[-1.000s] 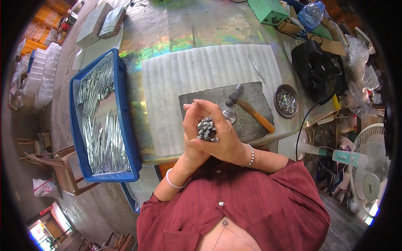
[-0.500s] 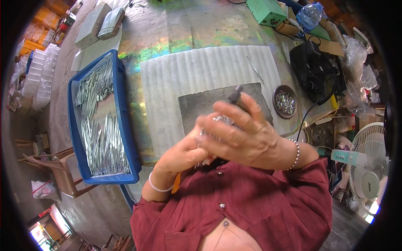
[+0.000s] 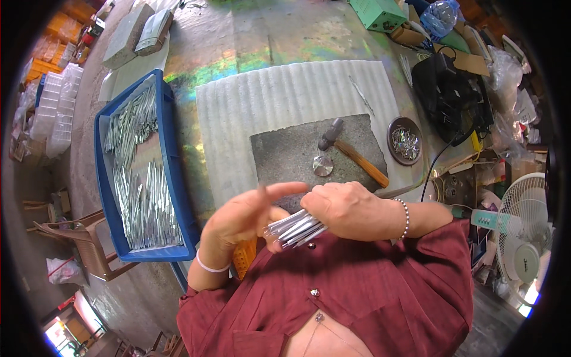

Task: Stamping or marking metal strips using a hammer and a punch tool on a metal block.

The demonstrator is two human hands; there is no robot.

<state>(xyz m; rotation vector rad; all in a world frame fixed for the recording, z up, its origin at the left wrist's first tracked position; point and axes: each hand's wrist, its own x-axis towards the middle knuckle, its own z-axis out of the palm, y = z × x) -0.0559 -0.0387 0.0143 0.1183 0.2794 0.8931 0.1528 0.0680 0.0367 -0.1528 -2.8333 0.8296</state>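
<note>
My right hand [image 3: 351, 205] is closed round a bundle of slim silvery metal strips [image 3: 295, 230], whose ends stick out toward the left, low in front of my shirt. Beside those ends is my left hand [image 3: 235, 217], its fingers apart and its index finger reaching toward my right hand. Some left fingertips lie close to the strips; contact is hard to make out. Just beyond my hands, a hammer [image 3: 357, 160] with a wooden handle and a shiny round metal piece [image 3: 323, 166] rest on a dark grey slab [image 3: 273, 157].
A white foam sheet [image 3: 238, 107] lies under the slab. At left stands a blue tray [image 3: 183, 208] holding many similar strips. A round dish [image 3: 391, 146] of small shiny pieces sits at right, near a black device [image 3: 443, 95] with a cable. Farther right is a fan [image 3: 523, 226].
My hands have come apart and moved lower, uncovering the hammer and the round metal piece. The left hand has spread its fingers; the strip bundle now shows in the right.
</note>
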